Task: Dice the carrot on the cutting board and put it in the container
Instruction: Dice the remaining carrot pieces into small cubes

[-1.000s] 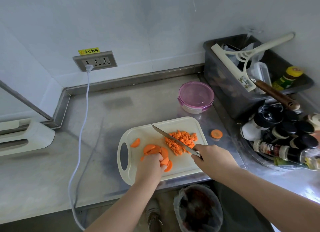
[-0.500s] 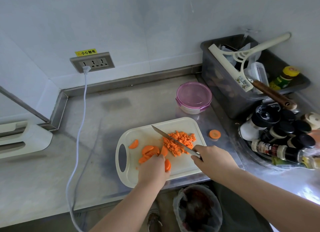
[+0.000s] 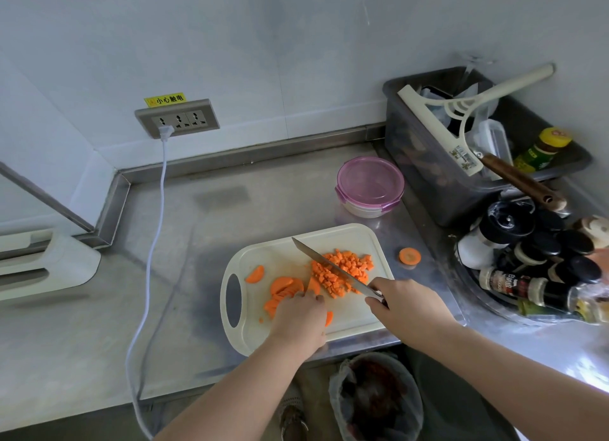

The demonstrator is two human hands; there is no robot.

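A white cutting board point(image 3: 349, 239) lies at the counter's front edge. On its right half sits a pile of diced carrot point(image 3: 344, 267). Carrot slices point(image 3: 284, 287) lie on its left half, with one loose slice point(image 3: 255, 273) further left. My left hand point(image 3: 298, 320) presses down on the slices with curled fingers, hiding some of them. My right hand point(image 3: 407, 308) grips the handle of a knife point(image 3: 326, 266) whose blade slants over the diced pile toward the board's middle. A round container with a pink lid point(image 3: 369, 185) stands behind the board.
One carrot round point(image 3: 409, 255) lies on the steel counter right of the board. A grey bin point(image 3: 428, 177) with utensils and a rack of bottles point(image 3: 534, 262) crowd the right. A white cable point(image 3: 155, 243) hangs from the wall socket point(image 3: 178, 119). A bagged waste bin point(image 3: 375, 397) stands below the counter edge.
My left hand has shifted the carrot slices slightly left and regrouped them under its fingers. The knife stays over the diced pile, barely moved.
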